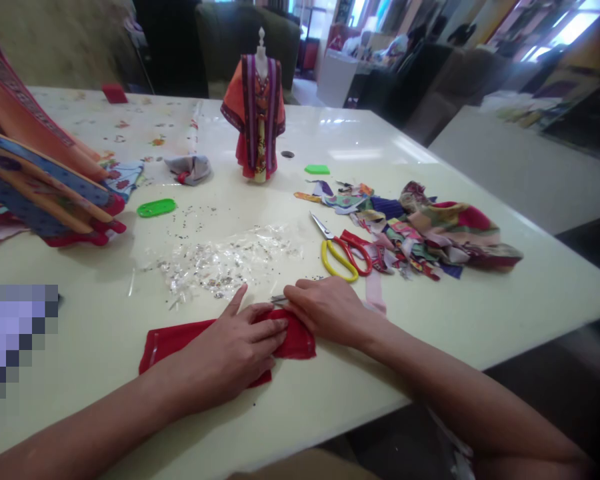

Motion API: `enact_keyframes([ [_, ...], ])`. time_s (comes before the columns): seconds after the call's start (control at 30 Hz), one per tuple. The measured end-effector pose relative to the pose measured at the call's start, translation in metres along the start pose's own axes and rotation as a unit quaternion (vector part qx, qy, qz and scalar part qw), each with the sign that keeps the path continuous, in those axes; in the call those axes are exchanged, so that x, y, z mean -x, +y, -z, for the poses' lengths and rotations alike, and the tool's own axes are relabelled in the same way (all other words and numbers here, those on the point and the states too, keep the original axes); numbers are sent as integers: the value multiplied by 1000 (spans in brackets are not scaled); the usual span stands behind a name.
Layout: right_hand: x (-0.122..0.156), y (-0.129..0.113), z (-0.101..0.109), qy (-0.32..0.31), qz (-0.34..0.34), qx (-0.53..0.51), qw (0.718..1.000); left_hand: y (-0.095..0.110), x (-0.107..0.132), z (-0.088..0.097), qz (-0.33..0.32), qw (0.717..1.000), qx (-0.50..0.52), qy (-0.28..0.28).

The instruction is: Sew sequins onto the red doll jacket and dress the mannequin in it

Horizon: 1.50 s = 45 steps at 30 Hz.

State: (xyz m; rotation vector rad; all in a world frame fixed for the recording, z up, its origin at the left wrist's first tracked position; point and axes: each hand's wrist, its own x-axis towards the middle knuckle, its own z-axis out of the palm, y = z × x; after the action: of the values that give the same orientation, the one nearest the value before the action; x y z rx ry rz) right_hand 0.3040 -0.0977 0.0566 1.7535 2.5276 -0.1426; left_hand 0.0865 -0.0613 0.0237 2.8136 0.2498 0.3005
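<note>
A strip of red fabric [173, 340] lies near the front edge of the cream table [330, 393]. My left hand [233, 353] rests flat on it, fingers stretched out toward the right. My right hand [325, 308] is curled at the fabric's right end, fingers pinched on a small metal tool [279, 299] whose tip pokes out to the left. Just beyond my right hand lie scissors [341, 250] with yellow and red handles.
A clear plastic sheet with tiny beads [225, 263] lies behind the fabric. A heap of colourful fabric scraps [425, 233] sits at right. A small mannequin in an orange robe [257, 113] stands mid-table. Folded garments [40, 173] and green plastic pieces [156, 208] are at left.
</note>
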Motion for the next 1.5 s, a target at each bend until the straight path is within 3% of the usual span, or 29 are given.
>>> enact_keyframes([
  [0.33,-3,-1,-8,-12,-8,-1,1000,0,-2,5,2,1000,9,-14],
  [1.03,6,9,0,32,-35,-71,996,2,-2,7,-6,999,15,42],
  [1.37,-24,28,8,61,-67,-68,994,0,-3,14,-41,994,32,100],
  [1.5,-32,40,6,79,-117,-20,990,1,-3,19,-71,991,16,116],
])
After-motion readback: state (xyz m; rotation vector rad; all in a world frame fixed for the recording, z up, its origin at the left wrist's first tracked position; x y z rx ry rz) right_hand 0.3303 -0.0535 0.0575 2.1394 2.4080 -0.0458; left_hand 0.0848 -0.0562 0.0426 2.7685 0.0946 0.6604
